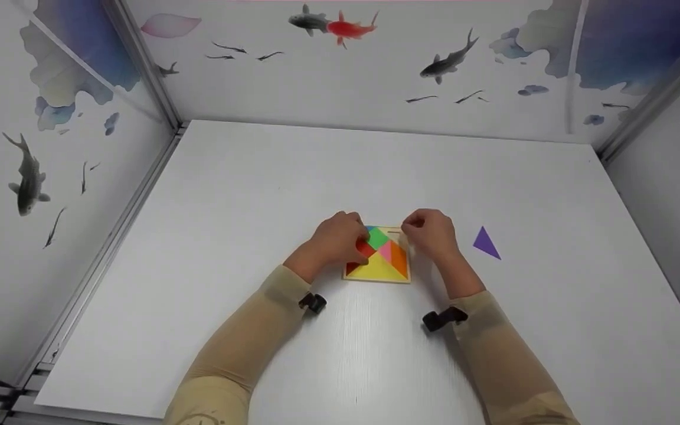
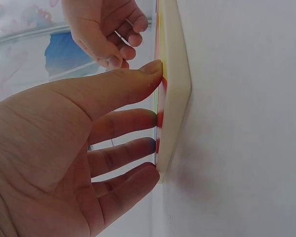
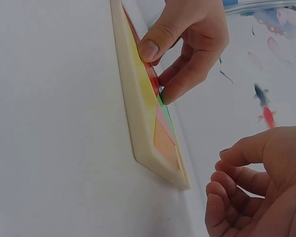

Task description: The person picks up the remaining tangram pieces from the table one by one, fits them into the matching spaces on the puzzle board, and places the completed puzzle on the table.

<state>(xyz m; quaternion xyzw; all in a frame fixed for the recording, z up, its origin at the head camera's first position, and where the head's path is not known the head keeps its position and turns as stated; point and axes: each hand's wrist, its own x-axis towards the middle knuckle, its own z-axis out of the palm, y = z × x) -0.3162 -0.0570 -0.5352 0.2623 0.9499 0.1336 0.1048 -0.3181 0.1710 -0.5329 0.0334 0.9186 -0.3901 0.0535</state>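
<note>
A square tangram tray (image 1: 377, 281) with a pale rim lies on the table, filled with yellow, orange, pink, green, red and blue pieces. Its top right corner shows bare wood with a small slot. My left hand (image 1: 340, 239) rests thumb and fingertips on the red pieces (image 3: 152, 79) at the tray's left side, hiding part of them. Beside the top right corner, my right hand (image 1: 434, 233) hovers with loosely bent fingers; thumb and index tip come close together and nothing shows between them. A purple triangle piece (image 1: 486, 244) lies on the table to the right of that hand.
The white table (image 1: 228, 177) is bordered by panels printed with fish (image 1: 449, 62) at the back and sides. A metal rail (image 1: 133, 218) runs along the left edge. Both wrists carry small black cameras (image 1: 445, 319).
</note>
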